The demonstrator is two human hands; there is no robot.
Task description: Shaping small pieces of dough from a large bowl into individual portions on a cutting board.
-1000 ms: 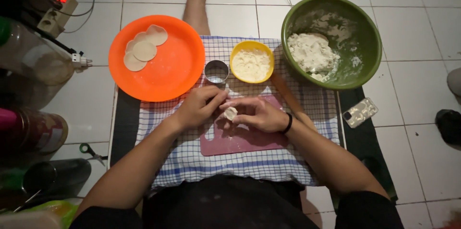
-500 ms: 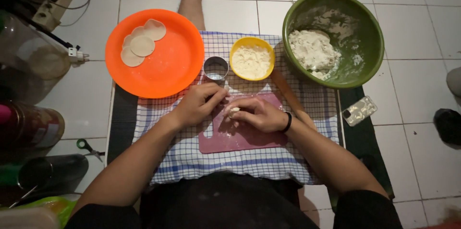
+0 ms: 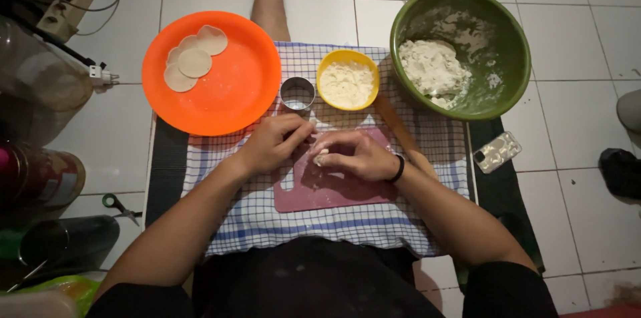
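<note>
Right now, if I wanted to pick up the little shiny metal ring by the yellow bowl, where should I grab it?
Probably by its round wall, from straight above. The metal ring cutter stands upright on the checked cloth, open end up, so fingers can pinch across its rim. The orange plate and the yellow bowl crowd its sides, and the left hand sits just below it.

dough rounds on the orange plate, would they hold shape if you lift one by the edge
Probably not: the dough rounds look thin and flat, overlapping on the orange plate, so one would likely droop. They look light. Being soft dough, they may stick together where they overlap.
</note>
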